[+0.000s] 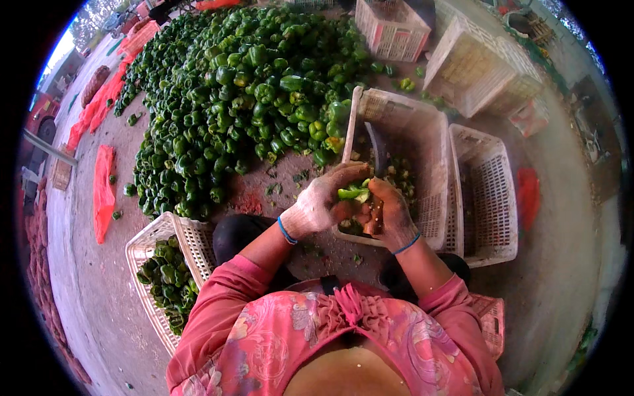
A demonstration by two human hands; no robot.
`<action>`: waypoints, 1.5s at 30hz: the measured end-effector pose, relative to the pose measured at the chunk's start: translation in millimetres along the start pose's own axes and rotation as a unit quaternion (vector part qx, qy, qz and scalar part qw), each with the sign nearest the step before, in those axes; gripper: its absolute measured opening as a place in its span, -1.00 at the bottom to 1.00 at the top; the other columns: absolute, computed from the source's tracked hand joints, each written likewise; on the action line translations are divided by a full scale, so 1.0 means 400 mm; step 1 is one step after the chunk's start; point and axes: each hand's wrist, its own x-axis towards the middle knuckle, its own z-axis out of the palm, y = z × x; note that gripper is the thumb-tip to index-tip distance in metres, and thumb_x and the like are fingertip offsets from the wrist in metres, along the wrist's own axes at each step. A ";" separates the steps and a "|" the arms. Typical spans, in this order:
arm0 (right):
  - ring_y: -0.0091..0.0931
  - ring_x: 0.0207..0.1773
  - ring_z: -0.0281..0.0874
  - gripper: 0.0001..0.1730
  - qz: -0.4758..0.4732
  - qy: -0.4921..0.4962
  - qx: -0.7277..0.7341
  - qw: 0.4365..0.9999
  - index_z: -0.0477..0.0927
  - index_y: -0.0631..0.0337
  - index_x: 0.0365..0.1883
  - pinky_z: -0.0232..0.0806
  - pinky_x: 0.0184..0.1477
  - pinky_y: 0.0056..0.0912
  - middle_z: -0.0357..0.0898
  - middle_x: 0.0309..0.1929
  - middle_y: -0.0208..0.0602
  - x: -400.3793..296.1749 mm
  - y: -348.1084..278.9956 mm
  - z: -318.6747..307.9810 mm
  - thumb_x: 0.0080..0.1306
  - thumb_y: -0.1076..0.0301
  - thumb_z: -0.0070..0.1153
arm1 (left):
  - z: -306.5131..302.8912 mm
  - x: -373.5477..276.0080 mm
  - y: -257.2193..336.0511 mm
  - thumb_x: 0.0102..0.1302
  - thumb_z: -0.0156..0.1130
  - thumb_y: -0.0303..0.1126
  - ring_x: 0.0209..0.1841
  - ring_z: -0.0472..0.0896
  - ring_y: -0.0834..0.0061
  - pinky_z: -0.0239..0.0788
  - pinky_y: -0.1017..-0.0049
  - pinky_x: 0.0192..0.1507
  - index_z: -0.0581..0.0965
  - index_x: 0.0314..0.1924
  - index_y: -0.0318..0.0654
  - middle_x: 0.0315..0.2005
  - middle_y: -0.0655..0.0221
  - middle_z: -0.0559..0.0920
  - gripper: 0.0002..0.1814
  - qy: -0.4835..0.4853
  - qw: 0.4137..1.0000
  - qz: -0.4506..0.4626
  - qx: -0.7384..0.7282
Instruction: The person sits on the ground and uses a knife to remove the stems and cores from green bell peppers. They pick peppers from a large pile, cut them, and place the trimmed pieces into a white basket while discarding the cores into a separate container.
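Observation:
Both hands wear soiled knit gloves with blue bands at the wrists. My left hand (322,195) holds a broken green bell pepper (354,193), its pale inside showing. Close against it, my right hand (394,205) grips the pepper's other side, fingers curled and partly hidden. Beneath the hands stands a white plastic crate (426,123) with pepper cores and scraps (403,180) at its bottom. A curved grey strip (377,146) shows inside that crate; what it is I cannot tell.
A large heap of green bell peppers (237,104) spreads ahead. At lower left, another white crate (185,237) holds opened peppers (168,279). Further crates stand right (490,198) and at the upper right (475,69). Red netting (103,193) lies on the concrete floor.

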 end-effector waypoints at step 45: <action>-0.54 -0.24 0.60 -0.69 -0.097 0.218 0.114 0.964 0.57 0.11 0.03 0.44 -0.41 -0.54 0.56 -0.05 -0.21 0.061 -0.064 -0.092 0.43 0.15 0.16 | -0.332 -0.440 -0.359 0.18 0.35 -0.16 0.19 0.58 0.20 0.40 0.32 0.24 0.55 0.21 -0.23 0.15 0.10 0.60 -0.40 0.120 0.847 -0.461 0.235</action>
